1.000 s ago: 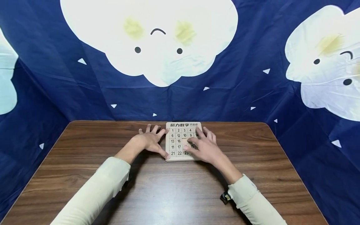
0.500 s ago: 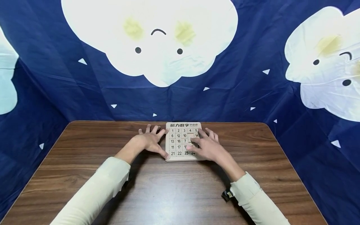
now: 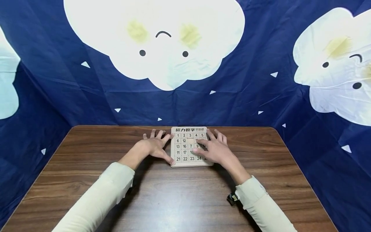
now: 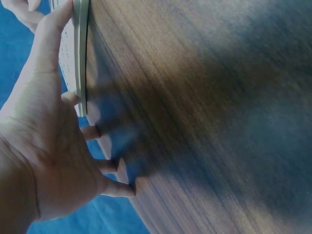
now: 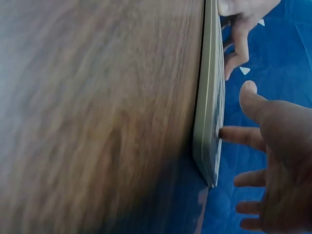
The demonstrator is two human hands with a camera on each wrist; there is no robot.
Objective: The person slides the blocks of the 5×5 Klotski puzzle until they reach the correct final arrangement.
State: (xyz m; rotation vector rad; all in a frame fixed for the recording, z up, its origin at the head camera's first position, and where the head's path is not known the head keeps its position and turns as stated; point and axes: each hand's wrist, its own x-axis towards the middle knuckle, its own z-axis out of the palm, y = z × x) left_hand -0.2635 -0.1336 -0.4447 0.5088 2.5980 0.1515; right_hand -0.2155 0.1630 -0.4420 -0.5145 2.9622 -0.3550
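Observation:
A pale number sliding puzzle (image 3: 184, 155) lies flat near the table's far edge, with rows of numbered tiles and dark lettering along its top. One gap in the tiles (image 3: 190, 140) shows in the second row, to the right of tile 12 (image 3: 184, 140). My left hand (image 3: 156, 146) is spread along the puzzle's left edge, thumb and index finger touching its frame. Over the right half reaches my right hand (image 3: 215, 149), its index finger touching a tile beside the gap. In the right wrist view, the right thumb (image 5: 251, 100) stands off the board. This hand hides several tiles.
The brown wood-grain table (image 3: 174, 199) extends in front of the puzzle and to both sides. Behind it hangs a dark blue cloth (image 3: 139, 100) with white clouds and small triangles. A small black device (image 3: 232, 198) sits at the right cuff.
The gap has shifted from the third row to the second. Tile 7 fills the old gap, 9 has slid down and 10 right. My right hand moved slightly; the left stays put.

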